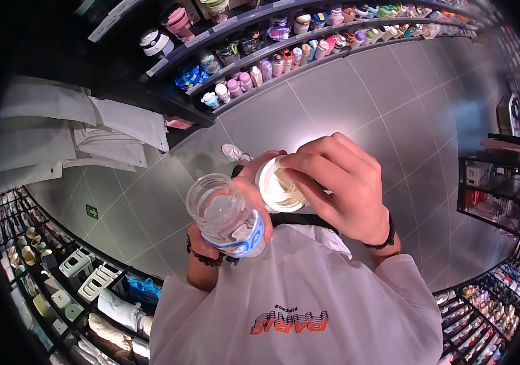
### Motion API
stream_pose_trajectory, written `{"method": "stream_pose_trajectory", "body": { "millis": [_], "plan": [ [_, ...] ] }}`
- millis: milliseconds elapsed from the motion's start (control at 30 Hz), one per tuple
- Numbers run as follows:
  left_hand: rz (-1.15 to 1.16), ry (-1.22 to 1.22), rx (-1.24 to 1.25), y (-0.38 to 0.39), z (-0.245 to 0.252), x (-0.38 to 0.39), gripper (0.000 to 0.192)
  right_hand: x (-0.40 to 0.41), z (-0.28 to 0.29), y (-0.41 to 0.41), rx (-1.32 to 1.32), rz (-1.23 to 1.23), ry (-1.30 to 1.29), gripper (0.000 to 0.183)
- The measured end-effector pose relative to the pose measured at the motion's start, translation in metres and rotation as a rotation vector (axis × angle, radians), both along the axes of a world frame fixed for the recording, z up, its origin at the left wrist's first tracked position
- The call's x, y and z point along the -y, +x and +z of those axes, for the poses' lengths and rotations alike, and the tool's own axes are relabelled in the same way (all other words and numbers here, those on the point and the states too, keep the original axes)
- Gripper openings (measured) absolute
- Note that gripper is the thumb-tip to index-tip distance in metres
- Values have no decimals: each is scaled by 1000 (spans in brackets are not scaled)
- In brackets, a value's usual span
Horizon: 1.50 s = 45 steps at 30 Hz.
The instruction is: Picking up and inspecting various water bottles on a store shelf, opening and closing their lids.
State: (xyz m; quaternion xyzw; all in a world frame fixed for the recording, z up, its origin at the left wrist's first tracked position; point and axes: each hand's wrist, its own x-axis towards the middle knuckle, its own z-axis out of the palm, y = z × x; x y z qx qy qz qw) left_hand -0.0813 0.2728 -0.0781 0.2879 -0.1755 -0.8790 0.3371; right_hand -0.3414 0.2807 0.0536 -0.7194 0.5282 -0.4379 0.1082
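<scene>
My left hand (254,194) is wrapped around a clear, wide-mouthed bottle (221,210) with a blue and white label band. The bottle is uncapped and tilted, its threaded mouth facing up, and no contents can be made out inside. Beside it is a round white lid (267,187), its hollow inner side turned towards me. Thumb and forefinger of my right hand (342,182) pinch the lid at its upper edge. Some left fingers reach behind the lid; whether they also grip it I cannot tell.
Shelves of bottles and cups (283,64) curve along the far side. Large grey-white sheets (118,123) jut out at left. Racks with white plastic stools (98,280) stand lower left, and a black display stand (499,191) at right. A white shoe (232,153) rests on the tiled floor (333,96).
</scene>
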Motion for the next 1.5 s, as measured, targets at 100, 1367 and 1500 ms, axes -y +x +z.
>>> {"method": "stream_pose_trajectory", "body": {
  "millis": [100,1367,1500],
  "plan": [
    [-88,-114,-193,-7,-4,7,77,1,1,-1,-41,1,-7,22],
    [-284,-478,-603,-52,56,44,88,-21,5,-6,-335,115,-13,45],
    [-300,-447,-527,-40,44,38,88,-23,2,-1,-400,97,9,55]
  ]
}}
